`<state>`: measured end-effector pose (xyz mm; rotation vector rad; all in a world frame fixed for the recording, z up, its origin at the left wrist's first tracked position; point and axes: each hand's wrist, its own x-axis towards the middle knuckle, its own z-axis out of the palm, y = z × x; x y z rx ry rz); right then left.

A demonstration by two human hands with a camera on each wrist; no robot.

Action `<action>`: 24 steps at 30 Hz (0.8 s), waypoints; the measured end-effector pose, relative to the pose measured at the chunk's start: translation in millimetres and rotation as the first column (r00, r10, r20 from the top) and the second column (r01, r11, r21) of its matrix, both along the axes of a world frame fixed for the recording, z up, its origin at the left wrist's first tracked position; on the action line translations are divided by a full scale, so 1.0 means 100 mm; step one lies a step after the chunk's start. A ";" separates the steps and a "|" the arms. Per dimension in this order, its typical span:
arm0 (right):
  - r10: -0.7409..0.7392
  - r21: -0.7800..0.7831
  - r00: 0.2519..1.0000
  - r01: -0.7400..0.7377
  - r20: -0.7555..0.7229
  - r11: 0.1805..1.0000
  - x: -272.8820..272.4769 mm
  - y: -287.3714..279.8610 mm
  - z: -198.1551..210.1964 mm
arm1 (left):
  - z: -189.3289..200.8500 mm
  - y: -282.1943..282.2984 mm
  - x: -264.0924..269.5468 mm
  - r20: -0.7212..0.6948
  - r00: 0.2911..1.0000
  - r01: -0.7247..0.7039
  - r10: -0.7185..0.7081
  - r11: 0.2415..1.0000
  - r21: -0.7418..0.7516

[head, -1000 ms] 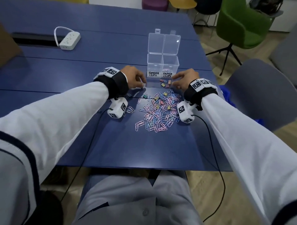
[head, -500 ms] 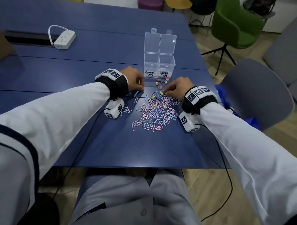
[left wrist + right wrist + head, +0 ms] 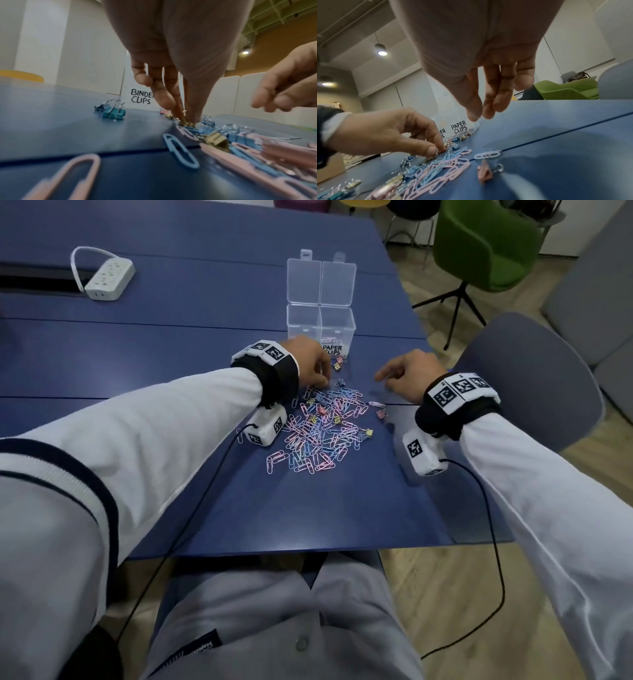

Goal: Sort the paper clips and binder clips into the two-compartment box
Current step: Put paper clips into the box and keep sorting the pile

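A heap of pink and blue paper clips (image 3: 318, 436) mixed with small binder clips lies on the blue table (image 3: 171, 354). Behind it stands the clear two-compartment box (image 3: 337, 330), lids up, labelled BINDER CLIPS (image 3: 140, 98) and PAPER CLIPS (image 3: 459, 127); a few paper clips lie in the right compartment. My left hand (image 3: 322, 381) is at the heap's far edge, thumb and finger pinching a small gold binder clip (image 3: 186, 122). My right hand (image 3: 382, 378) hovers just right of the heap, fingers loose and holding nothing (image 3: 481, 112). A pink binder clip (image 3: 485, 171) lies under it.
A teal binder clip (image 3: 114, 113) sits apart, left of the heap, and a few binder clips (image 3: 338, 363) lie by the box front. A white power strip (image 3: 109, 278) is at the far left. A grey chair (image 3: 534, 378) stands by the table's right edge.
My left hand has moved right, onto the heap's far edge, and pinched a binder clip. My right hand has drawn off the heap to the right.
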<state>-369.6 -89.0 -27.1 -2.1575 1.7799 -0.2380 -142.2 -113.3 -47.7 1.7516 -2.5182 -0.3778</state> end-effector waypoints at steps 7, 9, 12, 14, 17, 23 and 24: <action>0.014 0.115 1.000 -0.012 -0.020 0.993 -0.15 0.15 -0.08 | 0.11 0.01 0.04 0.001 0.999 -0.050 0.051 0.990 -0.130; 0.040 0.122 0.999 -0.037 -0.027 0.992 -0.12 0.19 -0.12 | 0.13 0.11 0.04 -0.007 1.000 0.009 -0.010 0.994 -0.106; 0.050 0.118 0.998 -0.046 -0.028 0.992 -0.09 0.19 -0.17 | 0.15 0.29 0.09 -0.008 0.997 0.076 -0.077 0.997 -0.018; 0.038 0.105 0.999 -0.036 -0.018 0.994 -0.09 0.15 -0.19 | 0.12 0.38 0.14 -0.008 0.994 0.111 -0.111 0.993 0.031; 0.028 0.106 1.000 -0.027 -0.011 0.994 -0.06 0.12 -0.17 | 0.07 0.46 0.18 -0.003 0.993 0.121 -0.121 0.991 0.051; 0.045 0.033 0.995 -0.048 0.088 0.998 0.14 -0.02 -0.07 | 0.01 0.52 0.12 -0.017 0.996 0.090 -0.089 0.993 0.074; 0.018 0.018 0.991 -0.021 0.131 1.000 0.19 -0.07 -0.06 | 0.01 0.52 0.12 -0.018 0.996 0.088 -0.087 0.993 0.075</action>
